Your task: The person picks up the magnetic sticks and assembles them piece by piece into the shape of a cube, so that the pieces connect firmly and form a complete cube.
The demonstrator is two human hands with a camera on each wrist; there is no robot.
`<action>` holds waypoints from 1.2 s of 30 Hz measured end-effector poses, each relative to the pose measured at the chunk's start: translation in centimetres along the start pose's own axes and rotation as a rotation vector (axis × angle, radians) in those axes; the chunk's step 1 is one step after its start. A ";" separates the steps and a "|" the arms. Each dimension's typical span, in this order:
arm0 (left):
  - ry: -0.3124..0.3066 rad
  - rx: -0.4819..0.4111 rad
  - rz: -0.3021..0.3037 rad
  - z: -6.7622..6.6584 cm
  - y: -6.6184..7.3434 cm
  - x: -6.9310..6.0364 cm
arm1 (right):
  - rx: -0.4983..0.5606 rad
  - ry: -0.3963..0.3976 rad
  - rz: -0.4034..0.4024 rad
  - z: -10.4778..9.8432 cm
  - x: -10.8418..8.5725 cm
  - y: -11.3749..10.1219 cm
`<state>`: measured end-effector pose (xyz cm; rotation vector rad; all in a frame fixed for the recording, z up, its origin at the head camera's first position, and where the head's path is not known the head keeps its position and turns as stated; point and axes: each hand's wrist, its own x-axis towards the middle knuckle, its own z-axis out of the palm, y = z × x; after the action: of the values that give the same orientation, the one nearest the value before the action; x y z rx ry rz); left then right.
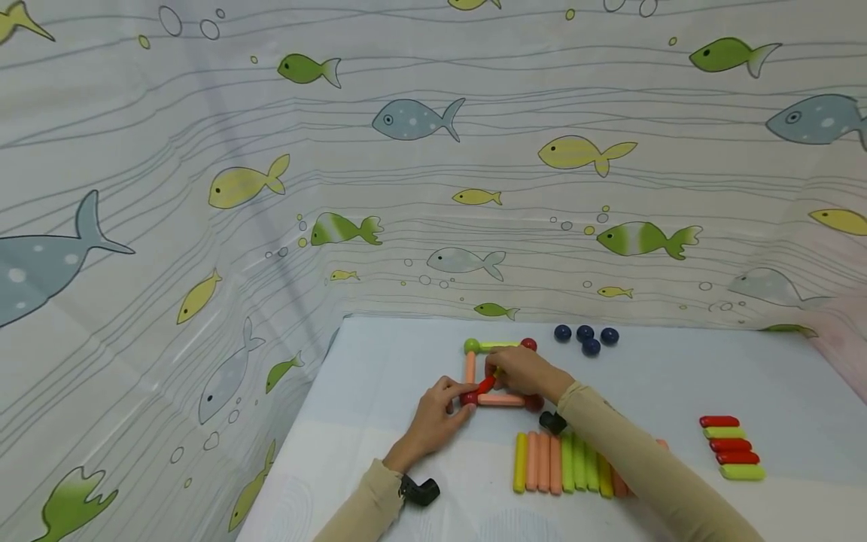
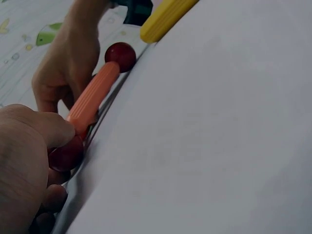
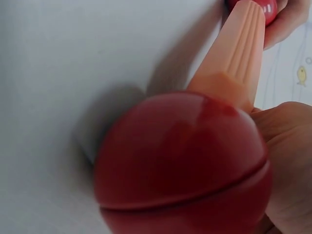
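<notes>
A square frame of rods and balls lies on the table. My left hand (image 1: 433,420) holds the red ball (image 1: 470,398) at its near left corner. From that ball a salmon rod (image 1: 501,400) runs to a dark red ball (image 1: 533,403), large in the right wrist view. Another salmon rod (image 1: 470,367) leads back to a green ball (image 1: 471,345), then a light green rod (image 1: 497,346) to a red ball (image 1: 528,344). Inside the frame my right hand (image 1: 527,373) pinches a short red stick (image 1: 486,385), its near end at the held ball. Its far end is hidden by fingers.
Several navy balls (image 1: 591,346) lie at the back, right of the frame. Nearer me is a row of yellow, salmon and light green rods (image 1: 555,463), partly covered by the right sleeve (image 1: 643,459). Short red and yellow-green sticks (image 1: 731,446) are stacked side by side at right.
</notes>
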<state>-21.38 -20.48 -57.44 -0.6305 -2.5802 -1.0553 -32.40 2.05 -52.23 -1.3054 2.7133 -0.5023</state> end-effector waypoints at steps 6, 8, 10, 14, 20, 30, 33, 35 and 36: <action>-0.020 0.018 -0.028 0.0 0.1 0.0 | -0.023 0.000 -0.027 0.1 -0.1 0.1; -0.031 0.021 -0.035 -0.1 0.1 0.0 | -0.026 -0.007 -0.017 0.1 -0.1 0.0; -0.037 0.025 -0.043 -0.1 0.1 0.0 | -0.030 -0.015 -0.005 0.0 0.0 0.0; -0.035 0.024 -0.047 -0.1 0.2 0.0 | -0.020 -0.024 0.013 -0.1 0.0 0.0; -0.028 0.021 -0.050 0.0 0.3 0.0 | 0.022 -0.011 -0.004 -0.1 -0.2 0.0; -0.032 0.012 -0.046 -0.1 0.4 -0.1 | 0.034 -0.011 0.023 -0.6 -0.7 -0.1; -0.031 0.015 -0.047 -0.1 0.5 0.0 | 0.025 -0.003 0.022 -0.6 -0.7 -0.1; -0.031 0.018 -0.046 -0.1 0.5 -0.1 | 0.027 0.003 0.029 -0.7 -0.8 0.0; -0.030 0.017 -0.045 -0.1 0.5 -0.1 | 0.030 0.009 0.035 -0.8 -0.9 0.2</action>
<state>-21.09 -20.26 -57.11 -0.5914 -2.6377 -1.0443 -32.12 3.06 -51.60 -1.2496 2.7198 -0.5450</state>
